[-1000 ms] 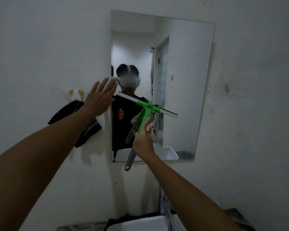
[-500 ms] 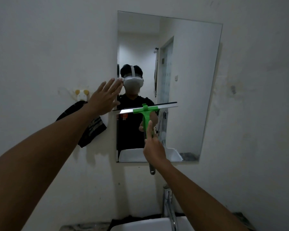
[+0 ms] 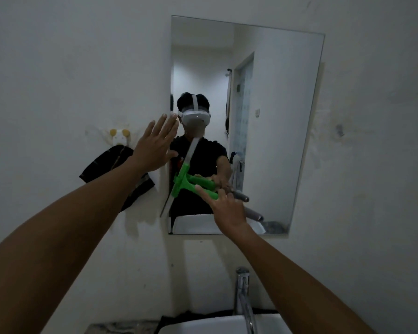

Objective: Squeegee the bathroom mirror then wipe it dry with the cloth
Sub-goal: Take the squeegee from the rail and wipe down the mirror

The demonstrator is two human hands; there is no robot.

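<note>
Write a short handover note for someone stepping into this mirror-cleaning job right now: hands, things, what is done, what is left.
Left hand: open, flat at the left edge of the frameless rectangular wall mirror.
Right hand: grips the green plastic squeegee, blade near vertical over the mirror's lower left.
Dark striped cloth: hanging on the wall hook left of the mirror, untouched.
Done: cannot tell how much is squeegeed.
Left: finish squeegeeing, then wipe dry with the cloth.
</note>
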